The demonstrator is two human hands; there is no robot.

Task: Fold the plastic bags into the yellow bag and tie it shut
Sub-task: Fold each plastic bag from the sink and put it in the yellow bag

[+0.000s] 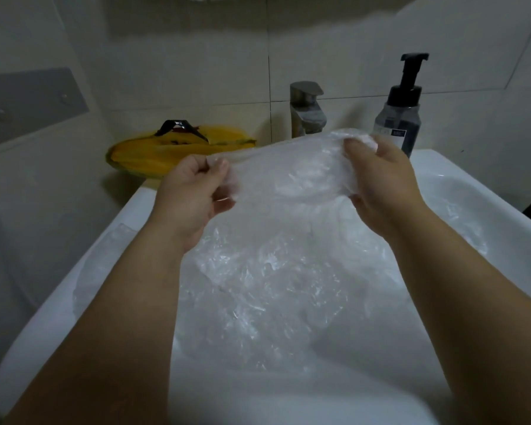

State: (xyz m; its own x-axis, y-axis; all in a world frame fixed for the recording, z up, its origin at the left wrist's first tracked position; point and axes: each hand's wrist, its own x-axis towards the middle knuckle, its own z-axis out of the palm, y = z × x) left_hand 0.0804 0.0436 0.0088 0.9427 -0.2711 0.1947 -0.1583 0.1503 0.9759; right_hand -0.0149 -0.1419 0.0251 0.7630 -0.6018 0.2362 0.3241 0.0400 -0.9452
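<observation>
Left hand and right hand pinch clear bag taut | yellow bag beyond left hand

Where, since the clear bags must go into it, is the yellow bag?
In the head view, the yellow bag lies at the back left, behind the sink rim, left of the faucet and beyond the left hand.
</observation>
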